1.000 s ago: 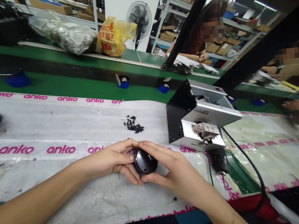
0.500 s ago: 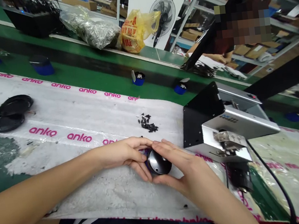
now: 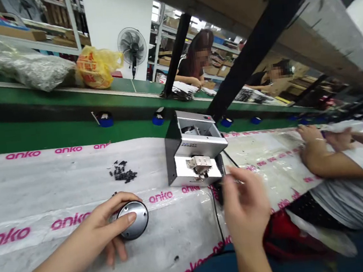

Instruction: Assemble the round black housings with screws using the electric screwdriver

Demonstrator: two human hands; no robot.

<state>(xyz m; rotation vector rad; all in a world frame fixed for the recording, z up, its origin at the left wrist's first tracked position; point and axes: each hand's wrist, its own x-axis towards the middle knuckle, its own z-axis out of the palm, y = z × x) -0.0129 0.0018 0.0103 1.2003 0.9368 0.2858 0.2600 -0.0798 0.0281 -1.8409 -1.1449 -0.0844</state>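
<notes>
My left hand (image 3: 111, 227) is wrapped around a round dark disc-shaped part (image 3: 133, 219) with a shiny face, holding it on the white plastic sheet (image 3: 44, 189). My right hand (image 3: 245, 203) is raised off the table to the right, blurred by motion, fingers loosely spread, just below and right of a small metal box-shaped machine (image 3: 196, 156). Whether the right hand holds anything is unclear. A small heap of black screws (image 3: 123, 173) lies behind the disc.
A black cable (image 3: 216, 219) runs down from the machine. A green conveyor belt (image 3: 54, 132) carries blue caps (image 3: 105, 119). A neighbour's arms (image 3: 326, 159) rest on the sheet at right. Bags (image 3: 96, 69), a fan (image 3: 132, 44) and other seated workers lie beyond.
My right hand has left the disc and moved right toward the machine. The left hand alone keeps the disc. The view has swung to the right.
</notes>
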